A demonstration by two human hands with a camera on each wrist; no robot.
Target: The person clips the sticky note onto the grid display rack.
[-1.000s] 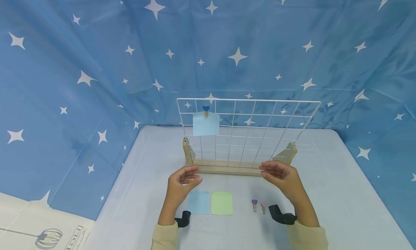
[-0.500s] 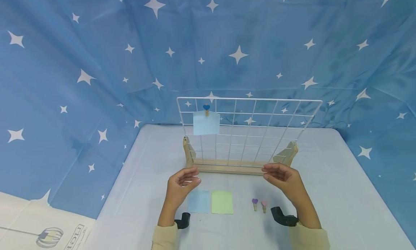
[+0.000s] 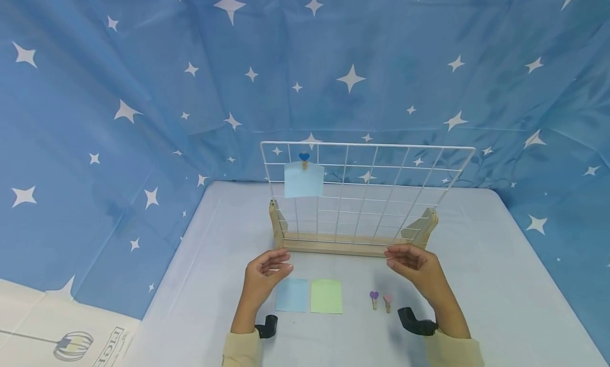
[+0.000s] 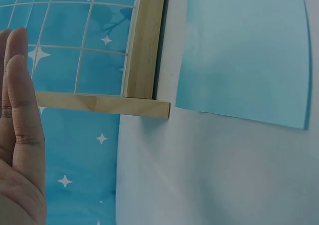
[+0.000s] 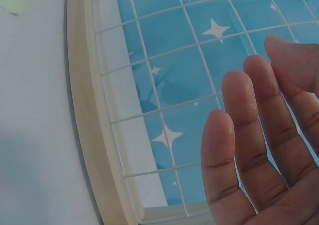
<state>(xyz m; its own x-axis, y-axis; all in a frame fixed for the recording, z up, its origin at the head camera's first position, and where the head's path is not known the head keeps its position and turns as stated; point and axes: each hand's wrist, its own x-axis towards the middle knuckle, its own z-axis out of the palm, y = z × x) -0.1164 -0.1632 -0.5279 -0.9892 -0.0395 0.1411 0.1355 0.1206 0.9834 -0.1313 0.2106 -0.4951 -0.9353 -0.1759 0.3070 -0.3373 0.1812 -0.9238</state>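
Both hands hover over the table in front of a white wire grid rack on a wooden base. My left hand is near the base's left end, fingers relaxed, holding nothing. My right hand is near the right end, also with nothing in it; its loose fingers show in the right wrist view. A blue-heart clothespin clips a light blue paper note to the grid's upper left. On the table lie a blue note, a green note, a purple-heart clothespin and a pink-heart clothespin.
A white cloth covers the table. Behind it hangs a blue curtain with white stars. Wooden feet hold the rack up at each end. Printed beige fabric lies at lower left.
Both hands have lowered slightly toward me, and the right one has shifted a little to the right. The notes, clothespins and rack keep their places on the table.
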